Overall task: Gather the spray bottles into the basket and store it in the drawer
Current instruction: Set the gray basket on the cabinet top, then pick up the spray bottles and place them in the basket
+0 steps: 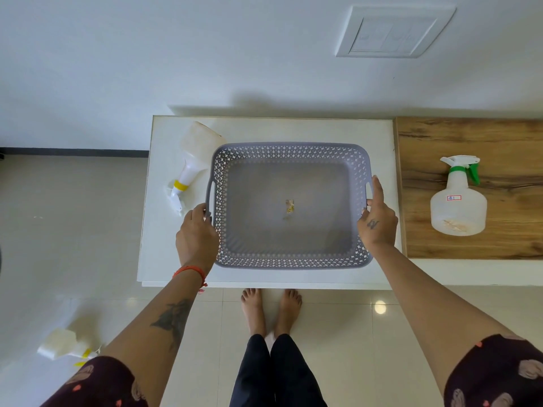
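We're looking straight down on a grey perforated basket (289, 205) sitting on the white worktop (379, 133), and both hands are on it. Our left hand (196, 235) is at the basket's left handle, fingers (202, 208) curled over the rim there — a grip, by the look of it. Our right hand (377, 221) is at the right handle, thumb hooked at the rim while the index finger lies straight along the edge. Inside the basket, only a small scrap of torn label (290, 206) on the floor of it.

The bottles are all outside — one yellow-collared spray bottle (192, 163) lies on its side on the worktop just beside the basket's left wall, nozzle pointing toward us. A green-triggered spray bottle (458, 198) stands upright on the wooden surface (499, 136) to the right, well apart from the basket, with a small label on its shoulder. A third spray bottle (66, 348), yellow trim, lies on the tiled floor (73, 230) at lower left, partly hidden by our left sleeve (100, 383).
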The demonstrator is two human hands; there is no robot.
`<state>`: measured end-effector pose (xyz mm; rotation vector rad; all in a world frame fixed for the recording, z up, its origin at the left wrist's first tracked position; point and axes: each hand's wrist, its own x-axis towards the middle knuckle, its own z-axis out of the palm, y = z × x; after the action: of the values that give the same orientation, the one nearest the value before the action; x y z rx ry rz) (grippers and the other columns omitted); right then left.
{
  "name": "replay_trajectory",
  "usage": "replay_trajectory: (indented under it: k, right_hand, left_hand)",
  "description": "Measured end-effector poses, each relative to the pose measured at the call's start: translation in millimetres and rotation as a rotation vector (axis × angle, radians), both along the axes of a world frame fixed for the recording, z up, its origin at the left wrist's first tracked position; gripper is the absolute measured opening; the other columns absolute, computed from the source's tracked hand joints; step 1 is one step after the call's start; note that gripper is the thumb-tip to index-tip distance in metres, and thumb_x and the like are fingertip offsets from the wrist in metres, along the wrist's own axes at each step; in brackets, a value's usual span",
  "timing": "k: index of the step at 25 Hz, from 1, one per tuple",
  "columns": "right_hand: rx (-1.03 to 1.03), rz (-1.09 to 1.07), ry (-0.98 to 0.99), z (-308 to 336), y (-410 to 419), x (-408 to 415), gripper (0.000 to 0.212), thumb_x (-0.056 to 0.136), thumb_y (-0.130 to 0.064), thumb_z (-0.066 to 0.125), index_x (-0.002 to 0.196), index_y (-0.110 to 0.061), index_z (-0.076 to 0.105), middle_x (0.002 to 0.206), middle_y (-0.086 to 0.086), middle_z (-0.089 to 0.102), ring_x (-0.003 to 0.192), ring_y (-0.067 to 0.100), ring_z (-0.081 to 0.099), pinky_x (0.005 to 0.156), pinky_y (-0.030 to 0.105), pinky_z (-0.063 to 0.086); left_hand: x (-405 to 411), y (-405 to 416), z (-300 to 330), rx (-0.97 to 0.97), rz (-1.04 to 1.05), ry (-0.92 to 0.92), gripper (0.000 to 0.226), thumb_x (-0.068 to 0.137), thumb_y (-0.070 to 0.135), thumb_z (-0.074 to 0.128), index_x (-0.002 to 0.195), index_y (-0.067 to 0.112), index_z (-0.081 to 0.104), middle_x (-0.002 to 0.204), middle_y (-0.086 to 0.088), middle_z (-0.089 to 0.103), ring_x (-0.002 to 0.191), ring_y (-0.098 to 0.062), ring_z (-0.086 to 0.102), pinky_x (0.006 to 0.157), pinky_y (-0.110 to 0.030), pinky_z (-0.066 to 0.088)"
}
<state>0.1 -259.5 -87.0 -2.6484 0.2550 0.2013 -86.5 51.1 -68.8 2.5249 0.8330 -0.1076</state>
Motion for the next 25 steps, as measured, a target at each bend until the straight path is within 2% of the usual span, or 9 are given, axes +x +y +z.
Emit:
replay_trajectory:
  k: [9, 11, 14, 16, 19, 21, 22, 23, 25]
  right_hand:
    - [-0.001, 0.021, 0.035, -10, -1, 1, 0.074, 0.086, -0.003, 0.058, 0.147, -0.019, 0.019, 0.105, 0.021, 0.067, 0.085, 0.038, 0.065, 0.076, 0.04, 0.054]
    - [-0.044, 0.018, 0.041, -3, 2, 5, 0.073, 0.085, -0.013, 0.062, 0.146, -0.016, 0.02, 0.121, 0.021, 0.061, 0.1, 0.04, 0.062, 0.081, 0.044, 0.053]
    - [-0.037, 0.077, -0.197, 18, 29, 25, 0.067, 0.083, -0.021, 0.065, 0.14, -0.007, 0.033, 0.136, 0.022, 0.049, 0.122, 0.04, 0.047, 0.099, 0.051, 0.044]
    - [0.131, 0.198, -0.279, 35, 73, 46, 0.06, 0.084, -0.022, 0.064, 0.136, -0.006, 0.039, 0.137, 0.019, 0.048, 0.126, 0.035, 0.044, 0.104, 0.048, 0.039]
    - [0.359, 0.423, -0.275, 57, 165, 77, 0.054, 0.086, -0.026, 0.061, 0.134, -0.008, 0.044, 0.136, 0.013, 0.049, 0.128, 0.027, 0.041, 0.108, 0.035, 0.031]
    - [0.367, 0.593, -0.27, 63, 225, 92, 0.053, 0.085, -0.03, 0.062, 0.131, -0.009, 0.048, 0.136, 0.013, 0.051, 0.128, 0.028, 0.042, 0.107, 0.036, 0.033]
    - [0.341, 0.665, -0.228, 63, 251, 99, 0.055, 0.084, -0.033, 0.062, 0.132, -0.011, 0.047, 0.138, 0.012, 0.048, 0.13, 0.028, 0.04, 0.107, 0.038, 0.033]
    - [0.307, 0.728, -0.164, 61, 273, 104, 0.057, 0.084, -0.037, 0.062, 0.134, -0.014, 0.045, 0.142, 0.012, 0.044, 0.133, 0.028, 0.036, 0.108, 0.039, 0.031]
    - [0.21, 0.818, -0.023, 48, 306, 114, 0.063, 0.083, -0.044, 0.06, 0.138, -0.021, 0.039, 0.15, 0.011, 0.032, 0.138, 0.029, 0.026, 0.11, 0.04, 0.026]
  left_hand:
    - [2, 2, -3, -0.041, 0.011, -0.016, 0.03, 0.091, 0.006, 0.048, 0.12, 0.006, 0.055, 0.117, -0.017, 0.064, 0.093, -0.04, 0.062, 0.079, -0.046, 0.05]
    - [1, 2, 0, -0.085, 0.053, -0.03, 0.03, 0.092, 0.016, 0.051, 0.121, 0.009, 0.054, 0.119, -0.013, 0.064, 0.094, -0.035, 0.064, 0.08, -0.044, 0.051]
    - [8, 7, 9, -0.18, 0.272, -0.093, 0.04, 0.092, 0.035, 0.051, 0.125, 0.012, 0.051, 0.125, -0.009, 0.061, 0.105, -0.028, 0.062, 0.088, -0.042, 0.05]
    - [25, 14, 18, -0.302, 0.512, -0.163, 0.045, 0.091, 0.042, 0.048, 0.125, 0.012, 0.051, 0.126, -0.008, 0.061, 0.11, -0.026, 0.059, 0.095, -0.041, 0.046]
    - [60, 29, 30, -0.457, 0.787, -0.211, 0.05, 0.092, 0.048, 0.044, 0.117, 0.007, 0.057, 0.119, -0.011, 0.065, 0.109, -0.029, 0.058, 0.097, -0.04, 0.043]
    - [80, 39, 33, -0.557, 0.907, -0.208, 0.054, 0.091, 0.049, 0.042, 0.092, -0.002, 0.061, 0.095, -0.022, 0.064, 0.091, -0.037, 0.06, 0.082, -0.041, 0.047]
    - [89, 46, 31, -0.671, 0.996, -0.216, 0.053, 0.09, 0.049, 0.044, 0.081, -0.002, 0.057, 0.088, -0.021, 0.061, 0.082, -0.035, 0.059, 0.072, -0.038, 0.047]
    - [96, 52, 29, -0.846, 1.1, -0.241, 0.049, 0.09, 0.047, 0.047, 0.088, 0.0, 0.058, 0.095, -0.017, 0.06, 0.085, -0.032, 0.06, 0.069, -0.035, 0.048]
    - [108, 63, 22, -1.263, 1.268, -0.299, 0.047, 0.093, 0.038, 0.049, 0.128, 0.008, 0.047, 0.134, -0.012, 0.045, 0.116, -0.033, 0.052, 0.088, -0.039, 0.051]
